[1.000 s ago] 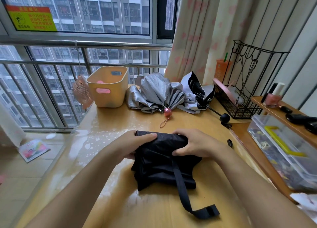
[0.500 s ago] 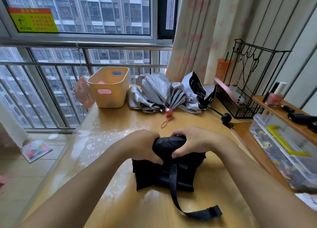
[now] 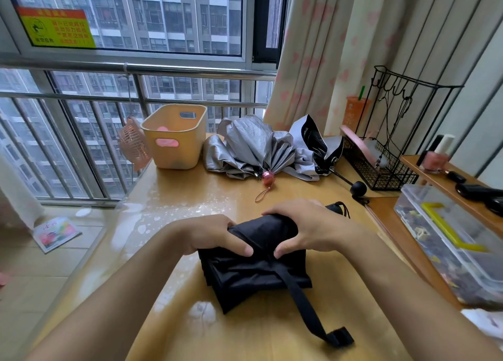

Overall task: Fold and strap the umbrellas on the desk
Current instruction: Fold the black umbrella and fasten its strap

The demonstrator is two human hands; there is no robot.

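A black folding umbrella (image 3: 253,271) lies bunched on the wooden desk (image 3: 258,333) in front of me. My left hand (image 3: 212,234) grips its left upper part and my right hand (image 3: 307,227) grips its right upper part, thumbs pressing into the cloth. Its black strap (image 3: 307,303) trails loose toward me, ending in a fastening tab (image 3: 340,336). The black handle end (image 3: 336,207) pokes out behind my right hand. Farther back lies a silver umbrella (image 3: 253,148), unfolded and crumpled, with a pink ball handle (image 3: 268,178). A black-and-white umbrella (image 3: 315,148) lies next to it.
A yellow plastic basket (image 3: 174,137) and a small pink fan (image 3: 133,143) stand at the desk's back left by the window railing. A black wire rack (image 3: 381,167) stands at the back right. A clear storage box (image 3: 449,241) sits on the lower shelf to the right.
Both hands have rolled the black umbrella's cloth tighter and drawn closer together near its middle. The strap still trails loose toward me.
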